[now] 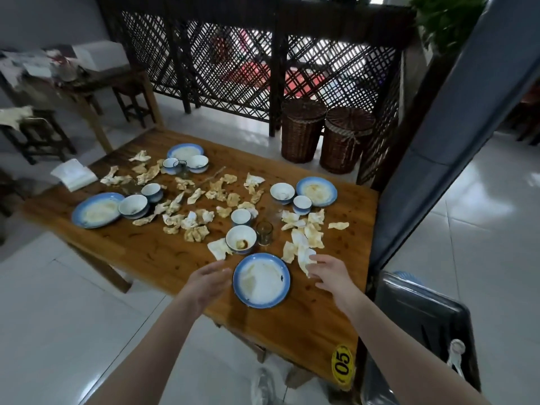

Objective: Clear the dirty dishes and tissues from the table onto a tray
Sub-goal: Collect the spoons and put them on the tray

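Head view. White tiled floor point(87, 302); dark wooden lattice screen point(233, 62) at the back; two lidded wicker baskets point(302, 130) stand against it, side by side; a cluttered side table point(87, 83) at far left.

Wooden desk point(163, 255) runs diagonally through the frame; yellow "05" sticker point(342, 366) on its near corner.

Desk contents, four soiled place settings:
- near: blue-rimmed plate point(261, 280) smeared with residue; beyond it a sauce-stained bowl point(241, 239), a white cup point(241, 216) and a clear glass point(264, 232);
- right: right plate point(316, 191), with right bowl point(282, 192) and right cup point(301, 204) just beside it;
- left: left plate point(98, 209); left bowl point(133, 206) touches its rim; left cup point(152, 192) behind the bowl;
- far: far plate point(184, 152) with far bowl point(198, 163) and far cup point(170, 166) at its near edge.

Crumpled stained tissues point(193, 220) lie scattered over the middle of the desk; a second cluster sits on the right, its nearest tissue point(304, 255) just right of the blue-rimmed plate.

Left hand point(210, 283): fingers extended and relaxed, holding nothing, fingertips just beside the plate's left rim; contact cannot be told.

Right hand point(327, 274): fingers spread wide, tips on the nearest tissue; no grip visible.

Dark rectangular tray point(420, 317) sits off the desk's right edge, lower right, near the right forearm.
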A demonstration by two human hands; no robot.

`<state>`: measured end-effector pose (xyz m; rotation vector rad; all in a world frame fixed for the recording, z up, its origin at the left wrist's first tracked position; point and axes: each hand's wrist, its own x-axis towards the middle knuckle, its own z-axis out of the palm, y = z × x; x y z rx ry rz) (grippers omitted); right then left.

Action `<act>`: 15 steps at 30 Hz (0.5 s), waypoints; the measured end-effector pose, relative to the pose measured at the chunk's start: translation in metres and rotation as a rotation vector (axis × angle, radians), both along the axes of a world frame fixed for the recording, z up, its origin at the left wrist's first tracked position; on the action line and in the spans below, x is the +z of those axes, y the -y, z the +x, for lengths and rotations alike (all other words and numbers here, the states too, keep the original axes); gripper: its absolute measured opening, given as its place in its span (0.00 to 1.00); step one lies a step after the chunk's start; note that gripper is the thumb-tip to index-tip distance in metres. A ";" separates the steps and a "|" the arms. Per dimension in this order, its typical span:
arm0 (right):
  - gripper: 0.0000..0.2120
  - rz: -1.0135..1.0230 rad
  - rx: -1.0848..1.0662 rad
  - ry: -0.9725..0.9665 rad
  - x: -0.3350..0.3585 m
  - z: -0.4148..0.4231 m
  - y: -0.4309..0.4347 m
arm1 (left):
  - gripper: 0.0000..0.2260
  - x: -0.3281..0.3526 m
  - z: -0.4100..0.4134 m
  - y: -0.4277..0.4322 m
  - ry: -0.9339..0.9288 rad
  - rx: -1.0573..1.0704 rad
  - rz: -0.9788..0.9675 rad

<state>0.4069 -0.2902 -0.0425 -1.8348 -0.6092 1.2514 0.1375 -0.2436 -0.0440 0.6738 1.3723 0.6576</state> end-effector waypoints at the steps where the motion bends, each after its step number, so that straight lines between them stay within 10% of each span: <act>1: 0.14 -0.003 0.002 -0.004 -0.002 -0.003 -0.009 | 0.18 -0.002 -0.003 -0.008 -0.008 0.003 -0.001; 15: 0.11 -0.078 -0.011 -0.025 -0.033 0.023 -0.199 | 0.12 -0.008 -0.008 -0.191 -0.039 0.024 -0.001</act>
